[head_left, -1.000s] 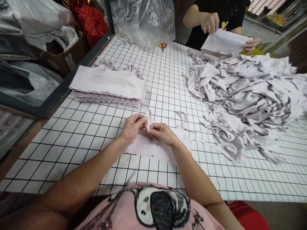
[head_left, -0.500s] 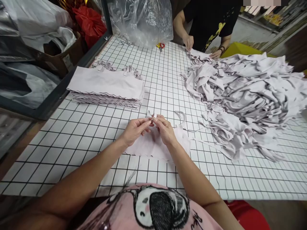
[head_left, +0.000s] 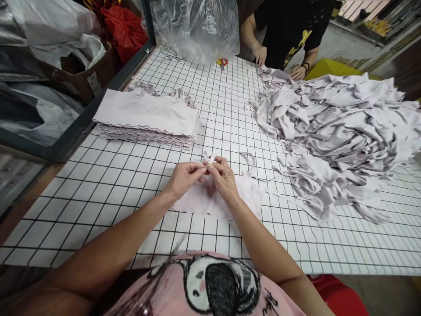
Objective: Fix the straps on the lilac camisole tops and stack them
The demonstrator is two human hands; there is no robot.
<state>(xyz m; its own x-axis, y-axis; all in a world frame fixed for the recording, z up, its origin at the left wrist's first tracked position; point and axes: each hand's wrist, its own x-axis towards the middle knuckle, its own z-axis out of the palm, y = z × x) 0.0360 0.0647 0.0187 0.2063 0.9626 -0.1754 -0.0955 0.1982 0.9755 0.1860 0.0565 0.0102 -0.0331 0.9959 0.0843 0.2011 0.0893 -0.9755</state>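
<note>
A pale pinkish garment with thin straps (head_left: 248, 193), perhaps a camisole top, lies flat on the gridded table in front of me. Above its upper left part, my left hand (head_left: 184, 179) and my right hand (head_left: 224, 176) meet with fingertips almost touching. Both pinch a narrow strap (head_left: 210, 160) of the garment, which loops up between the fingers. The other strap (head_left: 250, 161) curves loose on the table to the right. Parts of the garment are hidden beneath my hands.
A neat stack of like garments (head_left: 148, 116) sits at the left. A large loose heap of them (head_left: 345, 127) covers the right side. Small scissors (head_left: 222, 62) lie near a clear plastic bag (head_left: 197, 30). Across the table, a person's hands (head_left: 260, 54) handle fabric at the heap's edge.
My right hand has shifted slightly left and turned, and more of the white strap shows between my fingers. The garment stays in place. The view has shifted slightly.
</note>
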